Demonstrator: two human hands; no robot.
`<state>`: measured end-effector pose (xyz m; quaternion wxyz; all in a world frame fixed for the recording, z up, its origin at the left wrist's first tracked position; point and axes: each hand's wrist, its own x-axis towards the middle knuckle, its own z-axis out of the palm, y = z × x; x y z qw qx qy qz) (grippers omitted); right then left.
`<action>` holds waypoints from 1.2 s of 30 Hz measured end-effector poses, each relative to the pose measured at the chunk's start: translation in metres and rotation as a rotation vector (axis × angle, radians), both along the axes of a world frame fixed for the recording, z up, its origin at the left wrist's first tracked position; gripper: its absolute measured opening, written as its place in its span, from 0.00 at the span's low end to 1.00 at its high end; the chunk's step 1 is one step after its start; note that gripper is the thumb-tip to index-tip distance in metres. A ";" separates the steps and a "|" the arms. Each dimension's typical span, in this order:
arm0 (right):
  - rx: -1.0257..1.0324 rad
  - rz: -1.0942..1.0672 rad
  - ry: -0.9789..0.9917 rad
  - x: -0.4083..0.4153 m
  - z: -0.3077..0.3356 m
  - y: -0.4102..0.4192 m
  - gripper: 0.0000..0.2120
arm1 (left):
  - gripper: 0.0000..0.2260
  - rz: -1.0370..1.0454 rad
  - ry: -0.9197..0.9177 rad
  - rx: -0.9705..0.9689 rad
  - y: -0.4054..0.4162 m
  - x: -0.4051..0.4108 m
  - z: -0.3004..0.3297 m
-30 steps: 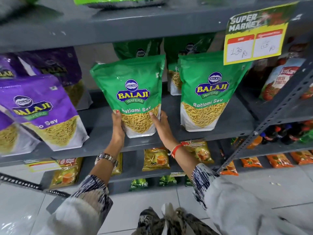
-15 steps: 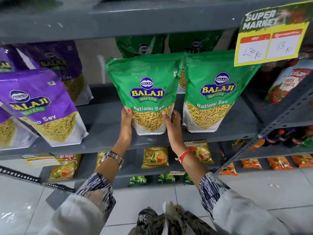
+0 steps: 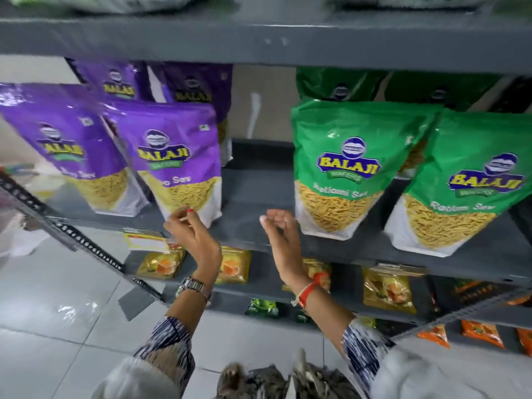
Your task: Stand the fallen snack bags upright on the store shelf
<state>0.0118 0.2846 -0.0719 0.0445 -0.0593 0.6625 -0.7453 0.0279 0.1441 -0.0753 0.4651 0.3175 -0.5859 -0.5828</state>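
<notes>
A green Balaji snack bag (image 3: pixel 345 168) stands upright on the grey shelf (image 3: pixel 253 223), and a second green bag (image 3: pixel 460 191) leans at its right. Two purple Balaji bags (image 3: pixel 178 156) (image 3: pixel 63 145) stand tilted at the left. My left hand (image 3: pixel 193 237) is below the nearer purple bag, its fingertips at the bag's bottom edge without gripping it. My right hand (image 3: pixel 280 228) hovers empty with loosely curled fingers just left of the green bag's lower corner. A bare gap of shelf lies between the purple and green bags.
More purple bags (image 3: pixel 195 87) and green bags (image 3: pixel 339 84) stand in the back row. The upper shelf board (image 3: pixel 259 38) hangs close above the bags. A slotted metal upright (image 3: pixel 72 237) slants at the left. Yellow packets (image 3: pixel 161 263) and orange packets (image 3: pixel 483 332) fill lower shelves.
Both hands have let go of the green bag, which now stands on its own. The hands and the view have shifted left towards the purple bags.
</notes>
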 end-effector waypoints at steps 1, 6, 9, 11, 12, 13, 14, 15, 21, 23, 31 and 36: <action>0.002 0.025 -0.024 -0.003 0.005 -0.018 0.07 | 0.11 0.056 -0.016 -0.023 -0.018 0.002 0.001; 0.033 0.144 -0.193 -0.020 0.016 -0.093 0.25 | 0.21 -0.180 -0.100 0.006 -0.093 -0.003 0.010; -0.018 0.131 -0.245 -0.024 0.012 -0.120 0.30 | 0.28 -0.418 -0.097 0.116 -0.128 -0.011 0.012; -0.037 0.119 -0.237 -0.024 0.011 -0.134 0.35 | 0.24 -0.503 -0.122 0.167 -0.141 -0.018 0.013; -0.032 0.116 -0.234 -0.023 0.009 -0.139 0.37 | 0.21 -0.542 -0.136 0.180 -0.146 -0.020 0.014; -0.032 0.102 -0.220 -0.024 0.005 -0.144 0.36 | 0.20 -0.585 -0.136 0.171 -0.150 -0.021 0.013; -0.043 0.072 -0.200 -0.022 0.005 -0.149 0.32 | 0.21 -0.621 -0.130 0.160 -0.156 -0.020 0.012; -0.054 0.049 -0.183 -0.022 0.005 -0.152 0.28 | 0.25 -0.648 -0.139 0.143 -0.158 -0.018 0.009; -0.053 0.047 -0.152 -0.021 0.011 -0.160 0.28 | 0.24 -0.786 -0.123 0.219 -0.166 -0.006 0.016; -0.043 0.036 -0.160 -0.021 0.011 -0.161 0.27 | 0.26 -0.796 -0.126 0.224 -0.170 -0.005 0.014; -0.046 -0.335 -0.082 0.029 -0.006 -0.168 0.22 | 0.09 -0.358 -0.066 0.112 -0.188 0.041 0.002; 0.036 -0.084 0.090 0.052 -0.003 -0.214 0.17 | 0.15 -0.058 -0.033 0.065 -0.244 0.051 0.000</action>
